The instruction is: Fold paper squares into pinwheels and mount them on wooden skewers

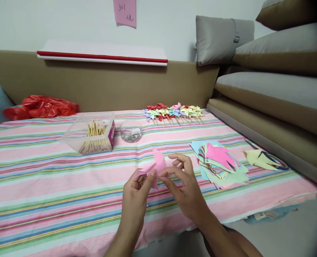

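Observation:
A pink paper pinwheel [159, 160], its corners folded inward, is pinched between the thumb and fingers of my left hand [138, 185]. My right hand [183, 182] meets it from the other side, thumb and forefinger together at the pinwheel's centre. A tiny shiny pin [158, 174] shows at those fingertips; most of it is hidden. The other right fingers are curled and raised. Beyond my hands stands a round clear tub [131, 132] with small metallic pieces in it. To its left, a clear plastic box [96, 139] lies tilted, with many thin wooden sticks [94, 134] inside.
Finished pinwheels on sticks [174, 112] lie at the back of the striped cloth [54, 189]. Cut paper sheets [225, 164] are piled right of my hands, beside scissors [280, 162] partly under yellow paper. A red plastic bag [43, 107] sits back left; stacked cushions [276, 107] border the right.

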Demonstrator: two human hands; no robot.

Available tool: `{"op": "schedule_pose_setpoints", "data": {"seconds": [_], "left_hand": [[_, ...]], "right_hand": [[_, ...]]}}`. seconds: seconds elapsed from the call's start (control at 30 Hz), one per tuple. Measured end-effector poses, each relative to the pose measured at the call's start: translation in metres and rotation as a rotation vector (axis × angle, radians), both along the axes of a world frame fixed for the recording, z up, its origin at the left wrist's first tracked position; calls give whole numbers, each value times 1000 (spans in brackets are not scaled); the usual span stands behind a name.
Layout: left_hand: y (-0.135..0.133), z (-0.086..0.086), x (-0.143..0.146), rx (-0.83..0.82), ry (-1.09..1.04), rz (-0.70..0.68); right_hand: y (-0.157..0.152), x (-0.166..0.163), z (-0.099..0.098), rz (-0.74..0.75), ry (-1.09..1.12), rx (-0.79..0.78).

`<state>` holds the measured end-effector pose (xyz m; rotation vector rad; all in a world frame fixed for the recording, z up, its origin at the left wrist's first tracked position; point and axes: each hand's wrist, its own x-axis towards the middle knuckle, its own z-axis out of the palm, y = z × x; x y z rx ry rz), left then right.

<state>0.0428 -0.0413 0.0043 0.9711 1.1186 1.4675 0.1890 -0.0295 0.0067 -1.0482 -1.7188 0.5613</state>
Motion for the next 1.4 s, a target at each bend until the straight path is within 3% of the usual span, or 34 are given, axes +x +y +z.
{"op": "schedule_pose_setpoints", "data": {"seconds": [0.3,0.73,1.4], "left_hand": [[0,3,3,-22,-56,-39],[-1,-5,1,23,-20,-43],[-2,-3,1,9,26,-26]], "right_hand": [[5,5,3,185,118,-174],[6,5,3,185,150,-177],[7,5,5,207,157,-186]]}}
